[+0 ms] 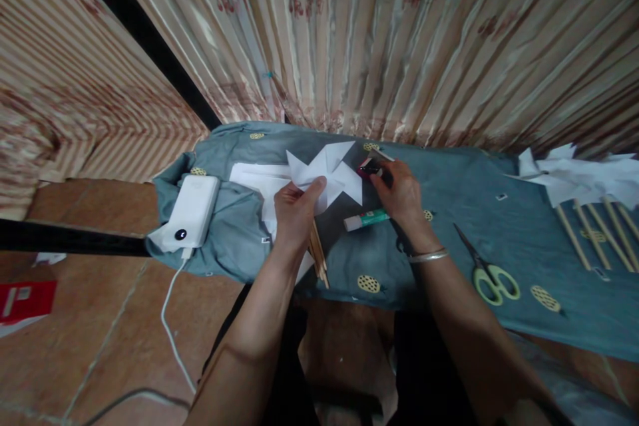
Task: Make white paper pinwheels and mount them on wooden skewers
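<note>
My left hand (297, 216) pinches a white paper pinwheel (327, 163) near its middle, thumb on top, holding it over the cloth. The fingers of my right hand (402, 193) are closed on a small red-and-black object (368, 168) just right of the pinwheel; its kind cannot be made out. A glue stick (367, 219) with a green-and-white label lies below, by my right wrist. Under my left hand are several thin wooden sticks (317, 254), and white paper sheets (247, 176) lie behind it.
Green-handled scissors (486, 273) lie to the right on the blue-green cloth (439, 293). Several finished pinwheels (584, 176) on sticks are grouped at the far right. On the left sits a white power bank (194, 210) with a cable (167, 309). A pleated curtain (339, 46) hangs behind.
</note>
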The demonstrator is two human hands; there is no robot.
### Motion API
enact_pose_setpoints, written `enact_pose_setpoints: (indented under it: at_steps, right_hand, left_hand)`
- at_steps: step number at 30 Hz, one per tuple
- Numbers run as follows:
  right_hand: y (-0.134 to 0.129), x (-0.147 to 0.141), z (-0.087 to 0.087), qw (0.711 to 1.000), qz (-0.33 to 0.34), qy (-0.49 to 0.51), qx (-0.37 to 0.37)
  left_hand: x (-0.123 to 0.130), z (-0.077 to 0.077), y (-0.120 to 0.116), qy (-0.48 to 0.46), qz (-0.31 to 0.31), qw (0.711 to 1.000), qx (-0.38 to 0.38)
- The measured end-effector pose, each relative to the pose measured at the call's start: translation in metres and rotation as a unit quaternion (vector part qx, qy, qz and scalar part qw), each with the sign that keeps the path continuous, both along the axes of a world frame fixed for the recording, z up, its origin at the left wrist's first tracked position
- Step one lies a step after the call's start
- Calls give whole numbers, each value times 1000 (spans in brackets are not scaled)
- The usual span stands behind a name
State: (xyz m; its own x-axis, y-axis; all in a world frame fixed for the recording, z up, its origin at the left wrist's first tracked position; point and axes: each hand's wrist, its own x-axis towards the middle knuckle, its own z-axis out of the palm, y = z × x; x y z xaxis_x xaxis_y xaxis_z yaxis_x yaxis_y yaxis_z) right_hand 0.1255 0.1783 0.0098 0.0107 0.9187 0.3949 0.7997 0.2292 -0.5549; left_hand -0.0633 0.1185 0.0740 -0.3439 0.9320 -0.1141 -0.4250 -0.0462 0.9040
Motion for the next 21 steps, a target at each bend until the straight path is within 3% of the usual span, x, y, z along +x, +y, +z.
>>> enact_pose_setpoints:
  at_steps: [6,11,15,21]
  right_hand:
    - [7,-4,3,1000,-4,2,-20]
    - [17,-5,11,997,47,23,-62]
    - [31,-5,21,991,94,-70,-69]
    - [45,-16,33,960,157,-208,-106]
  left_hand:
    - [-2,1,0,3,2,1000,-1]
    - [1,1,1,2,-4,1000,-4]
    - [4,1,2,-1,-5,1000,3]
    - [4,0,2,10,-6,1000,-2]
